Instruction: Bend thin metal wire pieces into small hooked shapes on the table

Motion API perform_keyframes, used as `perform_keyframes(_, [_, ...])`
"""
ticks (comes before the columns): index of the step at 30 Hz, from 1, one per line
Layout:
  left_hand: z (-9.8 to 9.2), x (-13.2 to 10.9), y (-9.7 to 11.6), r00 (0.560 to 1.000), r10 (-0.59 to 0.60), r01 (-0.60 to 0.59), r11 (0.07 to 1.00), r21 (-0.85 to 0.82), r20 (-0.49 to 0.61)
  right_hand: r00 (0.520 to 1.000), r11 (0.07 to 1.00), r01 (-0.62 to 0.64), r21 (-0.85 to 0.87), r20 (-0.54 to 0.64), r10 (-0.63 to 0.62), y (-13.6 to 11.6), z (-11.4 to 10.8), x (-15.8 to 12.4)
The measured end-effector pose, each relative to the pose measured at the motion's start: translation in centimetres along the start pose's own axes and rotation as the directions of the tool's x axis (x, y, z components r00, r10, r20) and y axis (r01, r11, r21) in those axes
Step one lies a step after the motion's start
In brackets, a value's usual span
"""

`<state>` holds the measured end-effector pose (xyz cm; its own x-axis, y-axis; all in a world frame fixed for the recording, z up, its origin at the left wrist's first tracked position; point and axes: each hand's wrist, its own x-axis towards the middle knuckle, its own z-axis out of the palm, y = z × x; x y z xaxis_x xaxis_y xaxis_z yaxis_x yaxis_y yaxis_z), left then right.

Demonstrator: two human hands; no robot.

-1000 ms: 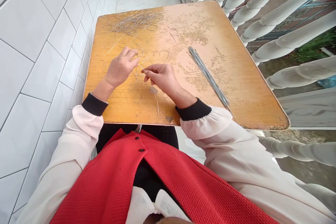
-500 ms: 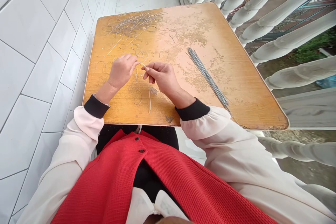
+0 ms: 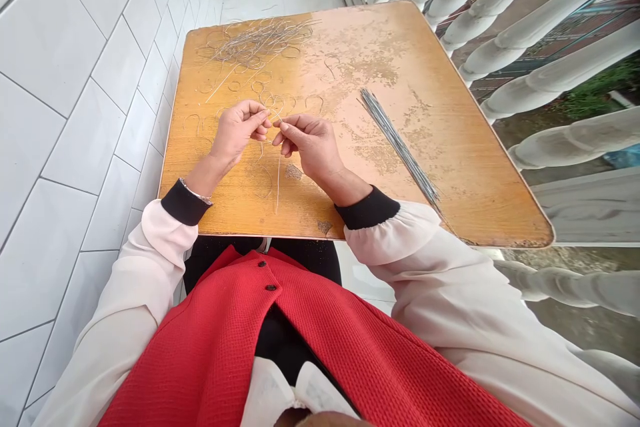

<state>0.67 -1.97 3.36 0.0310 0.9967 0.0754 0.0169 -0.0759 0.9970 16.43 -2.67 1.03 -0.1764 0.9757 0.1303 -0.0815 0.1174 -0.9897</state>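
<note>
My left hand (image 3: 239, 130) and my right hand (image 3: 309, 141) meet over the near left part of a worn wooden table (image 3: 465, 167). Both pinch the top of one thin metal wire (image 3: 278, 177), fingertips almost touching. The wire's long end hangs down toward me from the pinch. Several bent wire loops (image 3: 263, 181) lie flat on the table around and under my hands.
A tangled pile of bent wires (image 3: 257, 40) sits at the far left corner. A bundle of straight wires (image 3: 397, 147) lies diagonally on the right half. White tiled wall runs along the left; a white balustrade (image 3: 525, 27) stands to the right.
My hands have risen slightly and drawn closer together. The wire's free end has swung from pointing right-down to hanging nearly straight toward me.
</note>
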Motion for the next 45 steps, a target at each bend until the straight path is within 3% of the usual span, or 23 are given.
perform_keyframes(10, [-0.8, 0.1, 0.4, 0.999, -0.04, 0.039, 0.996, -0.075, -0.008, 0.999, 0.999, -0.032, -0.012, 0.011, 0.032, -0.1, -0.3, 0.1])
perform_keyframes(18, [-0.7, -0.1, -0.2, 0.998, -0.037, 0.039, 0.999, -0.029, 0.051, 0.998, 0.998, -0.057, -0.018, 0.015, 0.058, -0.3, -0.5, 0.0])
perform_keyframes(36, [-0.2, -0.9, -0.1, 0.972, -0.157, 0.15, 0.987, 0.05, 0.178, 0.993, 0.996, 0.002, -0.091, -0.115, -0.013, 0.3, -0.6, 0.3])
perform_keyframes(45, [-0.1, -0.8, -0.6, 0.96, -0.201, 0.199, 0.98, 0.026, 0.196, 0.992, 1.0, -0.002, -0.006, -0.127, 0.002, 0.4, -0.5, 0.3])
